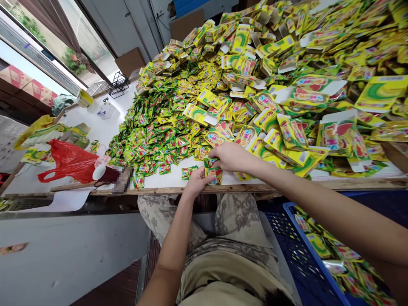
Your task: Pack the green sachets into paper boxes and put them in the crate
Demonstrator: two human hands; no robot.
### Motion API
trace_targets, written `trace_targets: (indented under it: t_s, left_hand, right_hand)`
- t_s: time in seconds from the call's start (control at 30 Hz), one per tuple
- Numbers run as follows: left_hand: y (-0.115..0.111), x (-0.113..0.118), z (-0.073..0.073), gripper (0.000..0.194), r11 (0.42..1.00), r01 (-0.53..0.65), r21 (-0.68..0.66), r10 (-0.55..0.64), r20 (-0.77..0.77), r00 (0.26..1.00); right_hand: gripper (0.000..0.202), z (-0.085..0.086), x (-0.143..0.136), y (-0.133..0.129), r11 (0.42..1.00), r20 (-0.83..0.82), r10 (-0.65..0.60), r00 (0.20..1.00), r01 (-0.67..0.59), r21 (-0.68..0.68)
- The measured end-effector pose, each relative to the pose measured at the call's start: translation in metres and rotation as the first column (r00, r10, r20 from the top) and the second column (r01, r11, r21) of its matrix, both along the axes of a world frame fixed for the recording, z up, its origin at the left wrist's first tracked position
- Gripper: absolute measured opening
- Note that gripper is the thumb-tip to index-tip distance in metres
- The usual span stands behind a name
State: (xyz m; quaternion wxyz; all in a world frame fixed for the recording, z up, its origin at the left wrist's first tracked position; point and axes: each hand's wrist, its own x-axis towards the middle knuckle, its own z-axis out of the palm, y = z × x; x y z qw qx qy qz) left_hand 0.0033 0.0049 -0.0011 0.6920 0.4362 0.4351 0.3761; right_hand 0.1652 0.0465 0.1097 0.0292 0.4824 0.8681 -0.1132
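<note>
Near the table's front edge, my left hand (195,182) is closed with its fingertips on a small yellow-green candy packet (214,175). My right hand (230,157) reaches in from the right, just above it, its fingers pinched on another small green packet (209,162). The two packets are close together, and my fingers cover part of each. A loose packet (188,172) lies flat on the white tabletop left of my hands. Directly behind them rises a large heap of small packets (159,131). Yellow candy boxes (245,136), some with open flaps, lie just beyond my right hand.
A red plastic bag (72,159), a cup (103,173) and a black wire rack (118,84) are on the table at left. More boxes (306,97) pile up across the right side. Below the table edge at right stands a blue crate (314,250) holding filled boxes.
</note>
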Motion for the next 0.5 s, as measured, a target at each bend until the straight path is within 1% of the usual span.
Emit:
trace_targets:
  t_s: [0.1, 0.27, 0.37, 0.5]
  left_hand:
    - [-0.001, -0.001, -0.001, 0.045, 1.0, -0.018, -0.005, 0.018, 0.001, 1.0]
    - [-0.001, 0.0, 0.0, 0.046, 1.0, -0.015, -0.003, 0.015, -0.001, 1.0]
    - [0.0, 0.001, 0.001, 0.046, 1.0, 0.004, 0.003, -0.004, -0.005, 1.0]
    - [-0.002, 0.003, 0.003, 0.046, 1.0, 0.002, 0.002, -0.002, 0.002, 1.0]
  right_hand:
    - [0.014, -0.004, -0.001, 0.003, 0.999, -0.001, 0.036, 0.999, -0.036, -0.015]
    - [0.015, -0.01, 0.003, 0.003, 0.999, -0.052, 0.043, 0.998, -0.044, -0.019]
    - [0.014, -0.009, 0.007, -0.003, 1.0, -0.093, 0.023, 0.995, -0.022, 0.011]
    - [0.014, -0.003, 0.007, -0.008, 0.999, -0.084, -0.033, 0.996, 0.035, 0.02]
